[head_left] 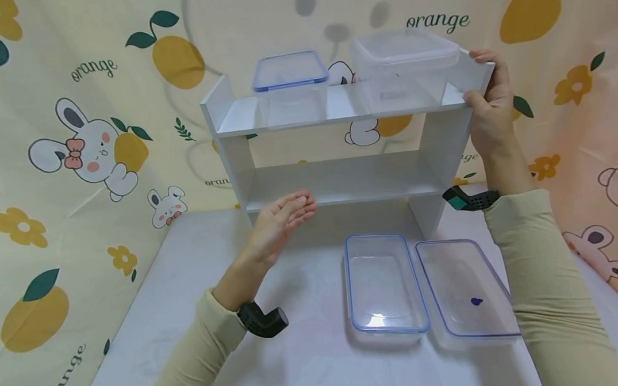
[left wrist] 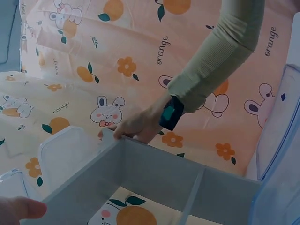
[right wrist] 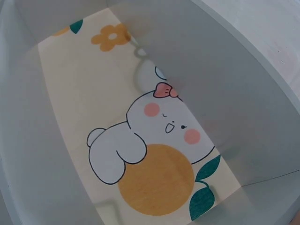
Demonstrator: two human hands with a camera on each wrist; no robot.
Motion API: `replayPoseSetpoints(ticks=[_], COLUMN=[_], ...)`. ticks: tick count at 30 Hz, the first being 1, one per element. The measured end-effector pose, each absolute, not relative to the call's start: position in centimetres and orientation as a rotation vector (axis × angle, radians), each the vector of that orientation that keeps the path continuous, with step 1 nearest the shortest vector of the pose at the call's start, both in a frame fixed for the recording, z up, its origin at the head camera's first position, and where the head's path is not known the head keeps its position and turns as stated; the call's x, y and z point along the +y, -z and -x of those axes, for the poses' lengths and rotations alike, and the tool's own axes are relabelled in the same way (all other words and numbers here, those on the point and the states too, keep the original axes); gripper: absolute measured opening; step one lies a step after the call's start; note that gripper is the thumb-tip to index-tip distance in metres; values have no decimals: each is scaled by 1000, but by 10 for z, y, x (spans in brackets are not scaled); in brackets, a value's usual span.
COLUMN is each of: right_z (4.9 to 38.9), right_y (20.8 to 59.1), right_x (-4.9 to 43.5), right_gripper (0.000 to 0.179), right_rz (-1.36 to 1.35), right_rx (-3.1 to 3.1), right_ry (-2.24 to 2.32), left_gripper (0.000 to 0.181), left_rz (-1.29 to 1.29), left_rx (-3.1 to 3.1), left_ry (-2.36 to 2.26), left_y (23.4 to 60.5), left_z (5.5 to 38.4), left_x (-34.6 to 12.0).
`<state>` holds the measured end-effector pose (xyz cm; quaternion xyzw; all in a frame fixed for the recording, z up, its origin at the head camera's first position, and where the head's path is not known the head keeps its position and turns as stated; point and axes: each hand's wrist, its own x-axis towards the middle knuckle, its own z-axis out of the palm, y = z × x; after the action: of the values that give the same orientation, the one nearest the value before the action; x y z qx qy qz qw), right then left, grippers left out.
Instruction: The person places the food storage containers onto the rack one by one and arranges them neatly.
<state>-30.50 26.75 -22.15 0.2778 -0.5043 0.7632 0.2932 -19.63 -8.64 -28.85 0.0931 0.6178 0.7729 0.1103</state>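
A white two-tier shelf stands at the back of the table. My right hand grips the upper end of its right side panel, thumb in front and fingers over the edge. The left wrist view shows the same grip by the right hand at the panel's corner. My left hand, its fingers extended and together, is held in front of the lower shelf board with nothing in it. On the top board sit a small clear container with a blue-edged lid and a larger clear container with a whitish lid.
Two clear plastic containers with blue rims, one on the left and one on the right, rest on the white table before the shelf. Behind hangs a cream cloth printed with oranges and rabbits.
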Motion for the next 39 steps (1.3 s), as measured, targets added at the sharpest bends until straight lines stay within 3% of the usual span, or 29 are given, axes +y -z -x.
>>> replayPoseSetpoints(ticks=[39], right_z=[303], right_y=[221], right_x=[267], right_gripper=[47], right_rz=[-743], right_rx=[-1318], right_ry=[-2071], left_gripper=[38], left_rz=[-161], left_rx=[1811], left_ry=[-2159], left_y=[366], left_z=[186], left_x=[-60])
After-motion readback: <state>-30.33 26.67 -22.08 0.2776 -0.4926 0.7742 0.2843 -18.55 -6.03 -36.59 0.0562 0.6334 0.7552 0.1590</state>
